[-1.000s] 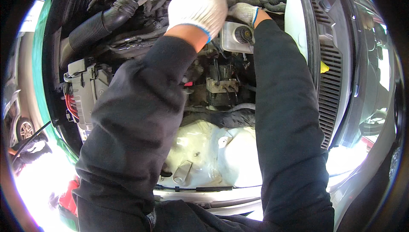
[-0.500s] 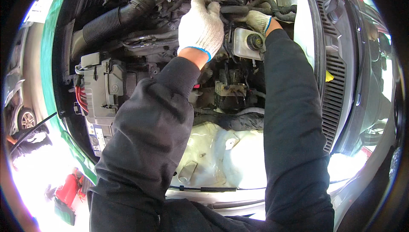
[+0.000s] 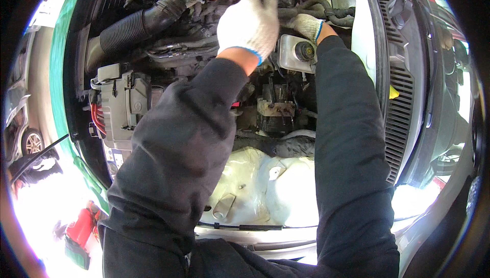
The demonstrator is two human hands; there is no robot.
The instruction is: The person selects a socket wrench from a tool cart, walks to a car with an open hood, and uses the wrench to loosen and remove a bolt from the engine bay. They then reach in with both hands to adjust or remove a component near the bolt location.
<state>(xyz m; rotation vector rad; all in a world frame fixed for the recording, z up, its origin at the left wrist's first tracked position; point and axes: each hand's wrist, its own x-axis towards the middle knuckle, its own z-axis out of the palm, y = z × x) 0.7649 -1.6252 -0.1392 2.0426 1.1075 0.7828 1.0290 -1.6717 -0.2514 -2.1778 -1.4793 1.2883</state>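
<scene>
Both my hands wear white knit gloves with blue cuffs and reach into an open car engine bay. My left hand is closed, its knuckles up, over the engine parts near the top middle. Motion smears its fingertips, and whatever they hold is hidden. Farther right, my right hand is bent with its fingers curled beside a black rubber hose; I cannot make out what is in it. Just below that hand sits a whitish fluid reservoir with a black cap.
A ribbed air intake hose and a grey battery cover lie to the left. Below the reservoir is a metal block with pipes. The pale inner fender is nearest me. A slotted black cowl runs along the right.
My left hand has shifted a little up and to the right, blurring at the fingers. My right hand has stayed almost in place by the hose.
</scene>
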